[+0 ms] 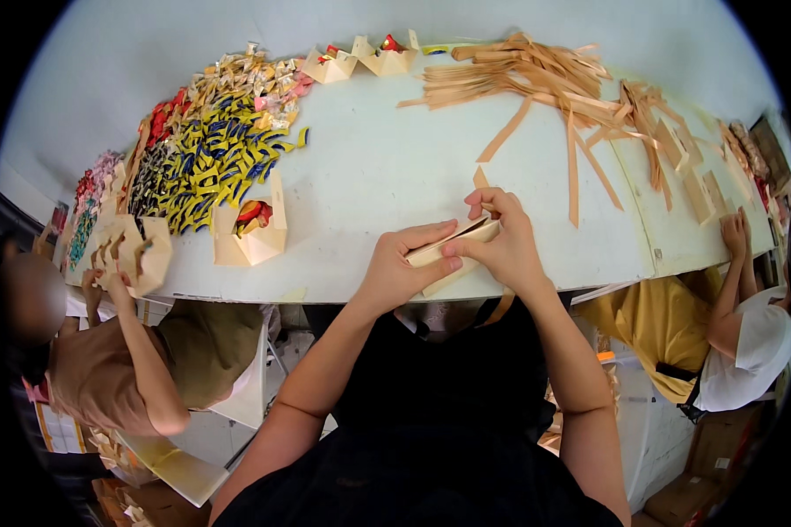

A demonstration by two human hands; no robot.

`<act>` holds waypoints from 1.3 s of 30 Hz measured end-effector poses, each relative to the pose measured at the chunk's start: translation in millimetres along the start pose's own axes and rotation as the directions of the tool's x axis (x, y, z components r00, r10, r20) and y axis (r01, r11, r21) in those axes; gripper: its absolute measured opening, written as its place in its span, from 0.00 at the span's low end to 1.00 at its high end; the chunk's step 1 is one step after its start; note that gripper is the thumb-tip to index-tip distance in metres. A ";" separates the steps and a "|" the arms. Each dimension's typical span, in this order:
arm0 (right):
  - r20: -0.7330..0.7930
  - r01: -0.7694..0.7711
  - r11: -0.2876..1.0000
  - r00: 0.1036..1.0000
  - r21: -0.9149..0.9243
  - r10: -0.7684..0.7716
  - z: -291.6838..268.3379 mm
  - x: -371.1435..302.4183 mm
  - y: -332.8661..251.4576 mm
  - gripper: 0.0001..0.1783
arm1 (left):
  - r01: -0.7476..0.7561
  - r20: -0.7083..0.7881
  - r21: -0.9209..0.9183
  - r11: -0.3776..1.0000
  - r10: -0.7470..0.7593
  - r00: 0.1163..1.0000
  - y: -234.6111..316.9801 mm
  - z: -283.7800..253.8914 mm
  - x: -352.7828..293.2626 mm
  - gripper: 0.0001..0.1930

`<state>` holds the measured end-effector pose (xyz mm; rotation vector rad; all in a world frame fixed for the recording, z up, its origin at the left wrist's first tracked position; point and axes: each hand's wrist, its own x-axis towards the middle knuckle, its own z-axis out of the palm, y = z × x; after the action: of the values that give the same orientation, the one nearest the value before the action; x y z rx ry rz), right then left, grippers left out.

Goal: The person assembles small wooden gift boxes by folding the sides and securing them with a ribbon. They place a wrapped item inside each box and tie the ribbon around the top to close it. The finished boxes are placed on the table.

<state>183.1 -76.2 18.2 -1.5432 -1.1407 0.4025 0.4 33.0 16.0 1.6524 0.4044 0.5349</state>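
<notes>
Near the table's front edge I hold a small cream paper box (pixel 453 249) between both hands. My left hand (pixel 406 259) is closed round its left end. My right hand (pixel 507 239) grips its right side, thumb on the near face and fingers bent over the top. A tan ribbon (pixel 481 177) sticks out beyond my right fingers, and a strip of the same colour hangs below the table edge under that hand. Whether the two are one piece is hidden. What the box holds inside cannot be made out.
An open cream box (pixel 253 241) with red wrapped pieces stands left, before a heap of yellow-and-blue packets (pixel 211 162). Two more filled boxes (pixel 385 60) stand at the back. Tan ribbons (pixel 536 75) lie back right. Co-workers sit left (pixel 132 351) and right (pixel 738 334).
</notes>
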 end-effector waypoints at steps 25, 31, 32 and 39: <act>-0.003 -0.306 0.842 0.939 0.445 0.343 -1.6 -58.3 -17.3 0.13 | -0.147 -0.258 0.293 0.945 0.227 0.939 -12.0 25.5 -8.1 0.21; -0.038 -0.256 0.889 0.956 0.379 0.291 9.3 -52.0 -15.5 0.12 | -0.194 -0.242 0.323 0.926 0.279 0.929 -18.9 22.8 -9.3 0.22; -0.040 -0.259 0.893 0.955 0.369 0.294 10.5 -52.2 -13.2 0.12 | -0.193 -0.246 0.315 0.929 0.277 0.929 -19.2 23.4 -9.2 0.21; -0.106 -0.196 0.920 0.964 0.339 0.245 25.9 -44.1 -15.3 0.11 | -0.156 -0.286 0.249 0.956 0.227 0.931 -18.4 24.7 -8.8 0.23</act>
<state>135.7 -99.2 9.6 -1.3849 -0.7433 0.5891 7.6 10.6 -5.7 1.8390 0.5530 0.9351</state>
